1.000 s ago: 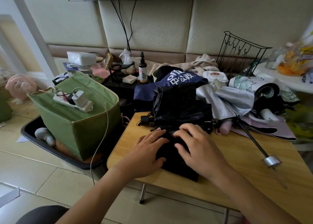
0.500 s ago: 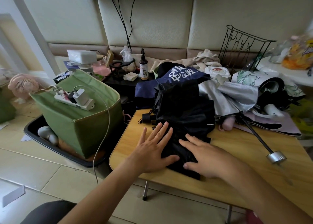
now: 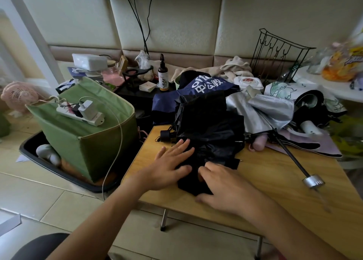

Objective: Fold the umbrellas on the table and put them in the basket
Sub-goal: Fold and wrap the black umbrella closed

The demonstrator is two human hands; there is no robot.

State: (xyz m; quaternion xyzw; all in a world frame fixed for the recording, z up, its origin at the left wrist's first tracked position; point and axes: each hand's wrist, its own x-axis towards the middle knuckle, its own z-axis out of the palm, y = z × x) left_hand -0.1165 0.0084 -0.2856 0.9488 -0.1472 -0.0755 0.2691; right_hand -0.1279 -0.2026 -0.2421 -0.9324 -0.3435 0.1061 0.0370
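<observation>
A black umbrella [image 3: 208,126] lies crumpled on the wooden table [image 3: 275,181], its black handle [image 3: 165,135] sticking out to the left. My left hand [image 3: 172,164] lies flat and spread on the cloth's near left part. My right hand [image 3: 225,183] presses the near end of the cloth, fingers curled at its edge. Behind lie a navy umbrella [image 3: 196,91] with white lettering, a silver one [image 3: 263,110] with a long metal shaft [image 3: 290,155], and a floral one [image 3: 306,96]. The green fabric basket [image 3: 86,142] stands left of the table.
A white power strip [image 3: 82,114] with a charger and cable rests on the basket's rim. The basket sits in a black tray [image 3: 59,169] on the tiled floor. A pink fan [image 3: 19,96] stands far left. A black wire rack [image 3: 279,53], bottle [image 3: 163,77] and clutter lie behind.
Both hands went from bunched together on the black cloth to spread apart and flat; the left hand slid leftward and opened, the right moved to the cloth's near end.
</observation>
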